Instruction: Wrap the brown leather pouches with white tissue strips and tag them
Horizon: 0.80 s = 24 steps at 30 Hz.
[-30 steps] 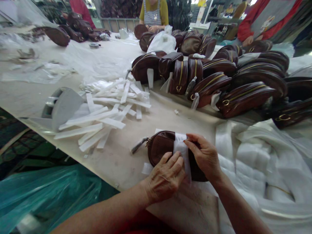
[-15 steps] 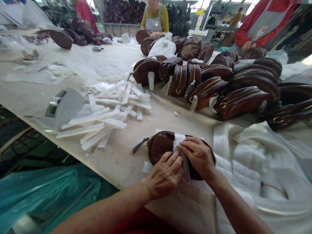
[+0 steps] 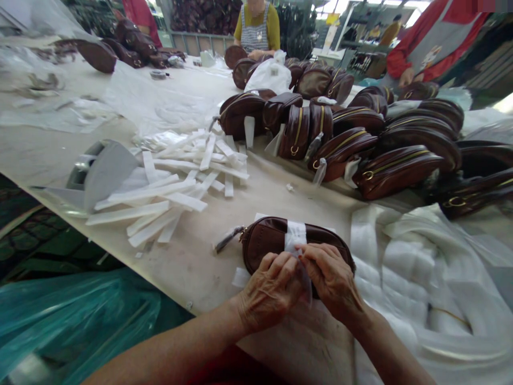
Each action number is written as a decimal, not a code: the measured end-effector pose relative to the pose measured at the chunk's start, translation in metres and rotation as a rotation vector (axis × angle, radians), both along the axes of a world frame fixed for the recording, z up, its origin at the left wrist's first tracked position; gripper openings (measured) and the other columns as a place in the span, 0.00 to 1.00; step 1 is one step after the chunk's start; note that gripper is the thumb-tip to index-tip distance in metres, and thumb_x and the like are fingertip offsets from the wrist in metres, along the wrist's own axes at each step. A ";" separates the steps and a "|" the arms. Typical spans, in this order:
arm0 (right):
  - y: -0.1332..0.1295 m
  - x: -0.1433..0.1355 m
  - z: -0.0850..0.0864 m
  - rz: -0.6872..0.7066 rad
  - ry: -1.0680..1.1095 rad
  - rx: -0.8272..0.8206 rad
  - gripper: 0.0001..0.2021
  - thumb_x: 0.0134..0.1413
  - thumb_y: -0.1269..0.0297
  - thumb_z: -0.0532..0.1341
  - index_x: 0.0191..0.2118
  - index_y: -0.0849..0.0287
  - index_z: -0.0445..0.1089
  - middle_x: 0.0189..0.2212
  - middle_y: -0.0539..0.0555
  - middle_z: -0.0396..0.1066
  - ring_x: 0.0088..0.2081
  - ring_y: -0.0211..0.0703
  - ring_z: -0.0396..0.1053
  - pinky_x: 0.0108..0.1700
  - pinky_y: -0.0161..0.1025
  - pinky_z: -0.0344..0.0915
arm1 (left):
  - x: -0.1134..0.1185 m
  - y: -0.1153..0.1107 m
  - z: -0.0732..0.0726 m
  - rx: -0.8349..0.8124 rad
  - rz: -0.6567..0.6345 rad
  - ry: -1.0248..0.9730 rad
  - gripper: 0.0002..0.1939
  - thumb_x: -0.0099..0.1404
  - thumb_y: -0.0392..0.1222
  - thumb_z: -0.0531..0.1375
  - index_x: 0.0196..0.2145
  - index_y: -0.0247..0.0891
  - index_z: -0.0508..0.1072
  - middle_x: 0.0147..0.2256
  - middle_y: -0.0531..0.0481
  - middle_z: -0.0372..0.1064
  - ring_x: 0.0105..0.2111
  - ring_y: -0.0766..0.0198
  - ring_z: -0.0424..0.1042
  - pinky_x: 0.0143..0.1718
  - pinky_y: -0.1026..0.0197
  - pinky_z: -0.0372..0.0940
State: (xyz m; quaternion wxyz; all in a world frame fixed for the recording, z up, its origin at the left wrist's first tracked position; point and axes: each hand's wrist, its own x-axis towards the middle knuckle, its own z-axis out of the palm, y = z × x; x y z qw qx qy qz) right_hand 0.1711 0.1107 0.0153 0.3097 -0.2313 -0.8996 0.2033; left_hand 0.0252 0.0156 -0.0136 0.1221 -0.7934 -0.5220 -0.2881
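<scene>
A dark brown oval leather bag point(image 3: 264, 240) lies on the table in front of me, its zipper end and plastic-wrapped pull pointing left. Round its middle runs a white wrapping strip point(image 3: 295, 235), with a translucent loose end hanging toward me. My left hand point(image 3: 274, 289) has its fingers curled and closed on the strip at the bag's near side. My right hand point(image 3: 331, 275) pinches the same strip from the right, thumb and fingertips together. Both hands' fingertips nearly meet, and they hide the bag's lower part.
White foam strips point(image 3: 172, 198) lie heaped left of the bag, by a grey tape dispenser point(image 3: 100, 176). Several finished-looking brown bags point(image 3: 344, 155) stand behind. White foam sheeting point(image 3: 401, 256) is at right, a teal plastic bag point(image 3: 80, 326) below the table edge. Co-workers point(image 3: 256, 32) stand across the table.
My right hand has slid down the strip toward me, uncovering more of it on the bag's top. My left fingers have drawn in and curled more. The bag stays nearly in place.
</scene>
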 end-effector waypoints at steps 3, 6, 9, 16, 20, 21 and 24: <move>0.001 0.007 0.007 0.051 -0.064 -0.169 0.06 0.60 0.69 0.52 0.33 0.56 0.64 0.44 0.54 0.73 0.44 0.42 0.69 0.48 0.41 0.64 | 0.000 0.001 0.002 0.015 0.029 -0.005 0.13 0.66 0.34 0.53 0.47 0.28 0.67 0.51 0.34 0.59 0.57 0.49 0.57 0.55 0.49 0.59; 0.005 0.013 0.016 0.135 -0.112 -0.307 0.07 0.61 0.66 0.52 0.31 0.55 0.63 0.41 0.51 0.74 0.46 0.43 0.69 0.55 0.43 0.61 | -0.002 0.003 0.003 -0.028 -0.008 -0.002 0.11 0.66 0.35 0.52 0.45 0.28 0.67 0.56 0.30 0.53 0.59 0.48 0.54 0.56 0.50 0.60; 0.006 0.015 0.022 0.166 -0.143 -0.383 0.08 0.60 0.65 0.51 0.31 0.55 0.63 0.39 0.50 0.75 0.49 0.44 0.69 0.61 0.46 0.55 | -0.003 0.003 0.003 -0.052 -0.040 0.007 0.10 0.65 0.36 0.54 0.44 0.29 0.66 0.55 0.28 0.53 0.57 0.46 0.57 0.54 0.49 0.62; -0.002 0.019 0.021 0.164 -0.120 -0.404 0.08 0.60 0.66 0.51 0.29 0.56 0.61 0.46 0.54 0.73 0.52 0.46 0.67 0.61 0.49 0.55 | -0.003 0.004 0.002 0.004 -0.061 -0.045 0.12 0.66 0.36 0.53 0.45 0.27 0.62 0.51 0.29 0.60 0.56 0.48 0.61 0.51 0.49 0.64; -0.019 0.037 0.023 0.126 -0.055 -0.272 0.05 0.59 0.69 0.52 0.32 0.56 0.62 0.49 0.56 0.71 0.52 0.46 0.67 0.58 0.50 0.60 | -0.004 0.005 0.004 -0.022 -0.074 -0.047 0.20 0.69 0.44 0.51 0.51 0.23 0.59 0.48 0.31 0.65 0.55 0.50 0.62 0.51 0.50 0.64; -0.026 0.044 0.025 0.112 -0.051 -0.260 0.05 0.58 0.70 0.52 0.32 0.55 0.62 0.48 0.56 0.72 0.51 0.45 0.68 0.57 0.49 0.62 | -0.005 0.006 0.006 -0.046 -0.082 -0.042 0.24 0.69 0.49 0.49 0.51 0.22 0.58 0.48 0.30 0.65 0.55 0.50 0.62 0.51 0.50 0.63; -0.050 0.063 0.029 0.080 -0.079 -0.305 0.06 0.58 0.72 0.52 0.34 0.54 0.62 0.44 0.54 0.74 0.48 0.43 0.70 0.52 0.42 0.67 | -0.008 0.006 0.011 -0.143 -0.113 -0.020 0.31 0.69 0.57 0.42 0.52 0.23 0.60 0.49 0.30 0.65 0.55 0.49 0.62 0.52 0.48 0.62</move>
